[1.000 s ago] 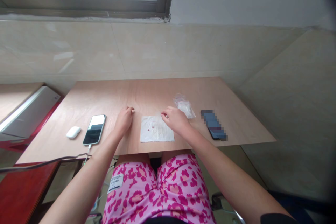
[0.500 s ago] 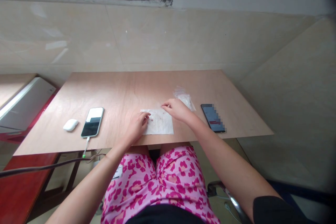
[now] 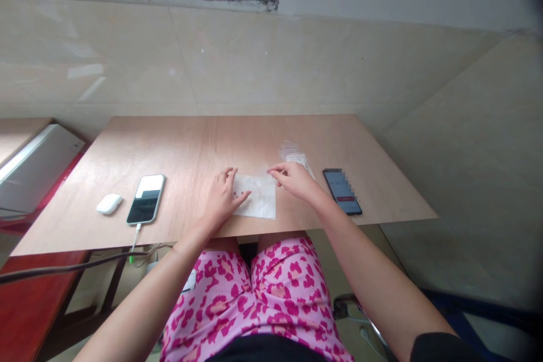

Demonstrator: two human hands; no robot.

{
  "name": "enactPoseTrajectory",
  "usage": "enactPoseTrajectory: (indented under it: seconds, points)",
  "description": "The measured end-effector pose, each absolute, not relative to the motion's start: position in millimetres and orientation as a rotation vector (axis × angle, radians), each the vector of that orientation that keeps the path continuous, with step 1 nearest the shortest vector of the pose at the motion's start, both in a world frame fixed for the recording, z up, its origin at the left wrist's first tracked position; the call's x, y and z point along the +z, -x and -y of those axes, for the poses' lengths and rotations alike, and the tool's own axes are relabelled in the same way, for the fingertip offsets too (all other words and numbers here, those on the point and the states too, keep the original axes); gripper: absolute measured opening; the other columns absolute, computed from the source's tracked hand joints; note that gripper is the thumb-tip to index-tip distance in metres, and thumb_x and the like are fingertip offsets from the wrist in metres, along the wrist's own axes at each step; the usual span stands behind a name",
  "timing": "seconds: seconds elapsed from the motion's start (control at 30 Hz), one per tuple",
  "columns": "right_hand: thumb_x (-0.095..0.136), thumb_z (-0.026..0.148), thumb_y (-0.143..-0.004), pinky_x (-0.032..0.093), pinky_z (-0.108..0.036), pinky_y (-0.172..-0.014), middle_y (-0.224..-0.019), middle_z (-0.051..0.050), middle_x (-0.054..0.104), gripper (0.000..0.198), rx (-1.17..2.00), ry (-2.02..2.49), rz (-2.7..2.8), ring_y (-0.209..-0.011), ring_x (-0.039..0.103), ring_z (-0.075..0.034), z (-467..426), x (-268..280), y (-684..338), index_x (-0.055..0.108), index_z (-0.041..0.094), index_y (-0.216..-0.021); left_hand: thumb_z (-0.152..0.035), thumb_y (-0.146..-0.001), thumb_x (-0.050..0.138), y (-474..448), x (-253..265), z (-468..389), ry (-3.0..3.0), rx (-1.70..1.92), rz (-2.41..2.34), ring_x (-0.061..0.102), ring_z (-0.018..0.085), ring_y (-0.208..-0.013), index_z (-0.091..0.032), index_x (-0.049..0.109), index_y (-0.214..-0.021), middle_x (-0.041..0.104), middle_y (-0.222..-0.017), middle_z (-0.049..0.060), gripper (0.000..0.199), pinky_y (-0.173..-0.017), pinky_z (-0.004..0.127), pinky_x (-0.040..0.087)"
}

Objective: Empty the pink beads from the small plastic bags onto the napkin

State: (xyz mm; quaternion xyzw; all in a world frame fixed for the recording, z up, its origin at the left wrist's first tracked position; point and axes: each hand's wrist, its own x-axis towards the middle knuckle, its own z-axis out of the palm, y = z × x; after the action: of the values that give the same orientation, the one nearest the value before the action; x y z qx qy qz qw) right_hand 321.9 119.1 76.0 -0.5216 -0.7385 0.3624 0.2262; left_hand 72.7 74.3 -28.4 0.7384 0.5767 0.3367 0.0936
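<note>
A white tissue-like sheet (image 3: 261, 203) lies flat near the table's front edge. My left hand (image 3: 221, 198) rests at its left side with fingers spread, the thumb reaching over the sheet. A few tiny dark specks show on the sheet beside that thumb. My right hand (image 3: 297, 179) is just past the sheet's upper right corner, thumb and forefinger pinched together. A faint, thin clear plastic piece seems to stick out from the pinch; its shape is hard to make out. Behind the right hand lies a pile of small clear zip bags (image 3: 292, 150), partly hidden by it.
On the left of the table (image 3: 178, 147) are a white earbud case (image 3: 109, 204) and a phone (image 3: 146, 199) on a charging cable. A dark phone (image 3: 341, 191) lies to the right of my right hand. A tiled wall stands behind the table.
My left hand has opened, its fingers spreading from a curled pose over the sheet. The right hand, still pinched, has shifted slightly to the right, away from the sheet.
</note>
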Motion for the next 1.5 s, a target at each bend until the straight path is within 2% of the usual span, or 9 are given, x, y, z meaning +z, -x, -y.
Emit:
enactPoseTrajectory:
  seconds: [0.07,0.13,0.23,0.5,0.77,0.9,1.07,1.33,1.5]
  points:
    - [0.059,0.026,-0.096,0.047,-0.026,-0.062,-0.077,-0.005,0.076,0.025,1.019,1.439,1.995,-0.063,0.066,-0.016,-118.0,74.5,-326.9,0.081,0.015,-0.103,-0.039,-0.098,0.063,-66.8,-28.9,-95.1,-2.166,1.03,-1.768,0.051,0.036,-0.134,-0.017,0.051,-0.145,0.051,-0.148,0.02,0.054,-0.114,0.053,0.043]
    - [0.059,0.026,-0.095,0.047,-0.025,-0.061,-0.081,-0.006,0.077,0.025,1.037,1.448,1.954,-0.061,0.065,-0.015,-116.4,71.7,-331.8,0.08,0.015,-0.103,-0.03,-0.103,0.052,-59.3,-28.6,-117.0,-2.208,0.949,-1.706,0.059,0.032,-0.123,-0.016,0.063,-0.132,0.062,-0.133,0.018,0.034,-0.109,0.051,0.047]
    - [0.059,0.026,-0.094,0.049,-0.025,-0.061,-0.084,-0.007,0.078,0.025,1.064,1.474,1.894,-0.06,0.064,-0.014,-113.5,65.7,-338.4,0.08,0.015,-0.103,-0.021,-0.103,0.044,-49.7,-27.3,-144.1,-2.281,0.799,-1.63,0.063,0.029,-0.113,-0.016,0.072,-0.112,0.067,-0.119,0.015,0.03,-0.104,0.046,0.049]
    - [0.062,0.03,-0.093,0.051,-0.026,-0.059,-0.09,-0.008,0.077,0.025,1.117,1.459,1.778,-0.065,0.066,-0.015,-107.2,51.7,-352.2,0.079,0.016,-0.105,-0.01,-0.095,0.052,-48.7,-12.3,-156.9,-2.237,0.713,-1.665,0.069,0.023,-0.088,-0.015,0.073,-0.104,0.069,-0.104,0.011,0.023,-0.082,0.036,0.054]
    - [0.065,0.036,-0.09,0.049,-0.023,-0.052,-0.089,-0.007,0.072,0.029,1.258,1.456,1.533,-0.06,0.063,-0.012,-100.3,41.3,-360.8,0.077,0.015,-0.105,-0.018,-0.096,0.058,-62.9,-7.9,-90.4,-2.274,0.719,-1.418,0.068,0.024,-0.092,-0.02,0.072,-0.102,0.069,-0.101,0.009,0.015,-0.083,0.038,0.056]
    - [0.066,0.037,-0.089,0.049,-0.022,-0.051,-0.088,-0.006,0.071,0.029,1.304,1.441,1.511,-0.058,0.06,-0.011,-95.2,39.1,-356.0,0.076,0.014,-0.104,-0.026,-0.101,0.054,-61.5,-14.9,-72.4,-2.307,0.793,-1.458,0.064,0.029,-0.117,-0.02,0.067,-0.125,0.066,-0.126,0.014,0.028,-0.102,0.047,0.053]
    - [0.067,0.038,-0.088,0.051,-0.022,-0.054,-0.088,-0.006,0.07,0.029,1.322,1.419,1.495,-0.059,0.06,-0.01,-83.8,37.7,-358.9,0.076,0.014,-0.102,-0.042,-0.097,0.063,-55.7,-25.1,-54.4,-2.466,0.641,-1.486,0.041,0.036,-0.149,-0.019,0.041,-0.156,0.048,-0.158,0.018,0.067,-0.124,0.057,0.03]
    - [0.07,0.044,-0.087,0.05,-0.023,-0.053,-0.087,-0.006,0.07,0.034,1.366,1.414,1.399,-0.062,0.062,-0.012,-72.2,28.3,-371.6,0.077,0.015,-0.104,-0.046,-0.097,0.063,-63.8,-34.8,-30.2,-2.402,0.653,-1.647,0.036,0.038,-0.153,-0.018,0.022,-0.163,0.042,-0.162,0.023,0.082,-0.126,0.061,0.024]
    - [0.076,0.048,-0.083,0.051,-0.023,-0.052,-0.085,-0.006,0.07,0.037,1.4,1.416,1.351,-0.064,0.063,-0.014,-64.9,25.2,-370.1,0.076,0.015,-0.101,-0.047,-0.093,0.068,-64.2,-33.0,-13.7,-2.223,0.784,-1.735,0.038,0.04,-0.15,-0.017,0.022,-0.161,0.039,-0.159,0.025,0.088,-0.121,0.059,0.034]
